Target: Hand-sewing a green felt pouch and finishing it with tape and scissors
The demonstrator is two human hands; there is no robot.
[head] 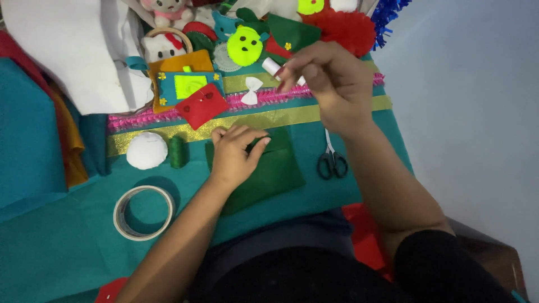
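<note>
My left hand (236, 152) presses flat on green felt (268, 171) mid-table, right hand (331, 84) pinches a small white tube (272, 66) raised above the pink trim (140, 119) w/ scissors (332, 163) nearby; risk: felt slips if pressure eases.

left hand (236, 151) pressing dark green felt (269, 174) | right hand (328, 84) gripping small white tube (272, 66) | scissors (332, 160) beside

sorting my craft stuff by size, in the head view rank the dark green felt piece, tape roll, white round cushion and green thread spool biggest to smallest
1. dark green felt piece, partly under the left hand
2. tape roll
3. white round cushion
4. green thread spool

All lie on the same teal surface, so the order looks dependable.
</note>
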